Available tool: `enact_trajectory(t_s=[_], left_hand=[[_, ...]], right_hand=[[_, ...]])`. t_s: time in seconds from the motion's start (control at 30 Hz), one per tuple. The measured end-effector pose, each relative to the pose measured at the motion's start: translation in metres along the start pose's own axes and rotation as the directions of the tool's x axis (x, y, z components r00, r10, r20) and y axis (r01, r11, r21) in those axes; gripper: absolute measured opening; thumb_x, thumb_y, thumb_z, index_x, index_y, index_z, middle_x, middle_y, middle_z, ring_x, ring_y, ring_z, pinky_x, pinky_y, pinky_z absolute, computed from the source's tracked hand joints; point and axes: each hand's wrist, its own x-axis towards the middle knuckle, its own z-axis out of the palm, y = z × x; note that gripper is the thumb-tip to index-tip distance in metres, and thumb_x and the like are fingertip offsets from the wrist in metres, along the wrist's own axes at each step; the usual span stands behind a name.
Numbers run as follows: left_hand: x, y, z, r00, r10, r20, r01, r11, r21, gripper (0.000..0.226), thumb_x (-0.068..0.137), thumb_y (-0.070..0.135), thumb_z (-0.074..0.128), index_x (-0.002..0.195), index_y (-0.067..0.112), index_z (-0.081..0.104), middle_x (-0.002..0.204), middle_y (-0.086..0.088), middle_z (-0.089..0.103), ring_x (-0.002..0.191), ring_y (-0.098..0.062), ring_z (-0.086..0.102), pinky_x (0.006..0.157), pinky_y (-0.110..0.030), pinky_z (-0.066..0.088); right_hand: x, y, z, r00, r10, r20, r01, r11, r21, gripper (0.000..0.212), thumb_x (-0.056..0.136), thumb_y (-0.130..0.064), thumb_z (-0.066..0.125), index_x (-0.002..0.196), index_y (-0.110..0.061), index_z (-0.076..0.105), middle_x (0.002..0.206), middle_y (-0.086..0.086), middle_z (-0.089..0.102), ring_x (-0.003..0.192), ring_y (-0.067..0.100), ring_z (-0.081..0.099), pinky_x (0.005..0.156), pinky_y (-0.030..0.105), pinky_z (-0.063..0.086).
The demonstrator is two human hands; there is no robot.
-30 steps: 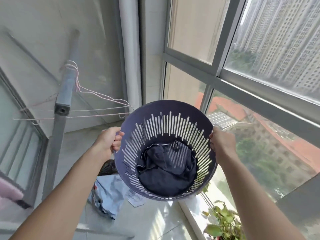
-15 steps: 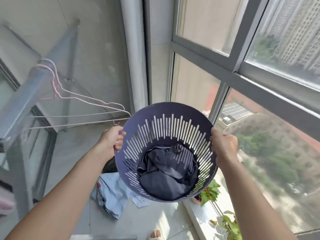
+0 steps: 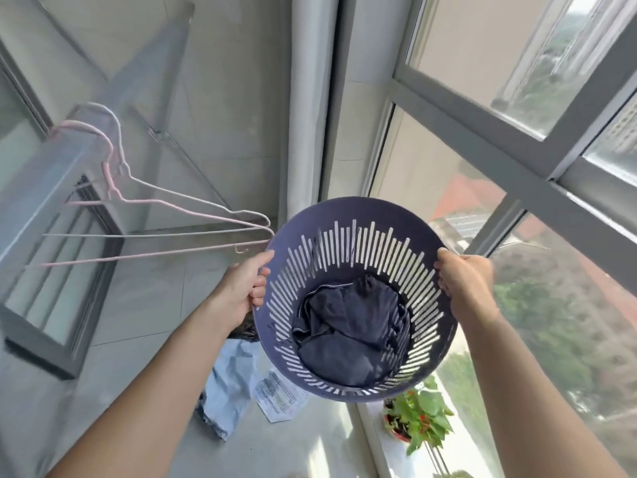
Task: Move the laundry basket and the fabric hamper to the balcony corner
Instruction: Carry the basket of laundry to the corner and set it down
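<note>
A round dark-blue slotted laundry basket point(image 3: 348, 222) is held up in the air in front of me, its mouth tilted toward me. Dark navy clothes point(image 3: 348, 326) lie bunched at its bottom. My left hand point(image 3: 243, 288) grips the left rim and my right hand point(image 3: 465, 281) grips the right rim. Below and left of the basket, a light-blue fabric item point(image 3: 227, 384) lies on the floor, partly hidden by the basket and my left arm; whether it is the hamper I cannot tell.
A grey drying rack point(image 3: 51, 208) stands at the left with pink and white wire hangers point(image 3: 172, 215) that reach almost to the basket. A white pipe point(image 3: 306, 98) runs down the corner. Window frames point(image 3: 517, 150) fill the right. A potted plant point(image 3: 420, 415) and a printed paper point(image 3: 279, 395) sit below.
The view has moved closer to the corner and down. The basket has stayed in both hands, shifted slightly right; the rack and hangers now appear nearer at the left.
</note>
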Motion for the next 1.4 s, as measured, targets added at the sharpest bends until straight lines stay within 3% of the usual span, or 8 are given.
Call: enact_trajectory(t_s=[0.17,0.3,0.57,0.7,0.87,1.0,1.2,1.4], left_hand=[[0.028,0.014,-0.006,0.993,0.009,-0.119,-0.010,1.000,-0.013,0.037,0.081,0.047,0.066,0.081,0.015,0.049,0.051,0.007,0.027,0.037,-0.010,0.025,0.041,-0.020,0.022],[0.035,0.015,-0.005,0.985,0.011,-0.170,-0.008,1.000,0.016,0.029,0.086,0.038,0.064,0.083,0.013,0.051,0.048,0.007,0.029,0.035,-0.010,0.026,0.043,-0.020,0.021],[0.074,0.039,0.041,0.970,0.008,-0.244,-0.005,1.000,0.015,0.019,0.094,0.024,0.054,0.081,0.011,0.048,0.050,0.004,0.030,0.033,-0.010,0.026,0.044,-0.022,0.022],[0.096,0.049,0.074,0.969,0.005,-0.248,-0.007,1.000,-0.006,0.020,0.095,0.022,0.053,0.079,0.011,0.047,0.050,0.003,0.028,0.032,-0.011,0.026,0.047,-0.022,0.022],[0.115,0.058,0.098,0.959,0.001,-0.283,-0.001,1.000,0.001,0.021,0.096,0.020,0.051,0.077,0.013,0.045,0.054,0.002,0.026,0.031,-0.009,0.024,0.047,-0.020,0.019],[0.127,0.073,0.106,0.946,0.009,-0.325,0.000,1.000,0.025,0.021,0.095,0.018,0.049,0.076,0.013,0.044,0.051,0.003,0.026,0.029,-0.009,0.023,0.044,-0.018,0.019],[0.143,0.086,0.106,0.925,0.013,-0.379,0.008,0.998,0.056,0.020,0.095,0.019,0.051,0.077,0.011,0.048,0.057,0.001,0.028,0.028,-0.008,0.026,0.042,-0.016,0.021],[0.176,0.098,0.102,0.918,-0.002,-0.396,0.025,0.998,0.052,0.019,0.094,0.020,0.051,0.077,0.011,0.049,0.058,0.001,0.031,0.027,-0.008,0.026,0.040,-0.015,0.022]], right_hand=[[0.033,-0.023,0.041,0.998,0.016,0.067,-0.012,0.998,-0.057,0.025,0.069,-0.027,0.060,0.064,-0.004,0.069,0.050,0.004,0.053,0.048,0.021,0.046,0.054,0.034,0.039],[0.046,-0.026,0.054,0.993,-0.012,0.115,0.018,0.998,-0.052,0.018,0.076,-0.025,0.061,0.070,-0.009,0.067,0.055,0.005,0.052,0.048,0.018,0.043,0.051,0.031,0.035],[0.125,-0.064,0.075,0.976,-0.069,0.205,0.074,0.997,-0.018,0.023,0.081,-0.020,0.061,0.065,-0.004,0.066,0.053,0.005,0.052,0.045,0.018,0.040,0.045,0.027,0.030],[0.164,-0.079,0.074,0.969,-0.112,0.223,0.118,0.993,-0.015,0.019,0.075,-0.022,0.060,0.069,-0.007,0.067,0.056,0.008,0.049,0.052,0.019,0.040,0.051,0.032,0.031],[0.198,-0.085,0.079,0.958,-0.128,0.257,0.132,0.991,-0.001,0.027,0.074,-0.029,0.060,0.078,-0.005,0.073,0.059,0.009,0.051,0.054,0.020,0.043,0.054,0.033,0.036],[0.219,-0.082,0.088,0.957,-0.101,0.273,0.095,0.995,0.035,0.045,0.073,-0.029,0.060,0.088,0.012,0.071,0.059,0.010,0.051,0.056,0.020,0.043,0.055,0.033,0.035],[0.236,-0.080,0.103,0.940,-0.086,0.330,0.071,0.996,0.056,0.047,0.076,-0.034,0.062,0.086,0.010,0.072,0.057,0.011,0.051,0.053,0.022,0.043,0.054,0.033,0.035],[0.251,-0.089,0.126,0.931,-0.082,0.355,0.073,0.997,0.038,0.025,0.077,-0.031,0.062,0.078,-0.007,0.068,0.060,0.012,0.048,0.052,0.020,0.041,0.053,0.032,0.034]])
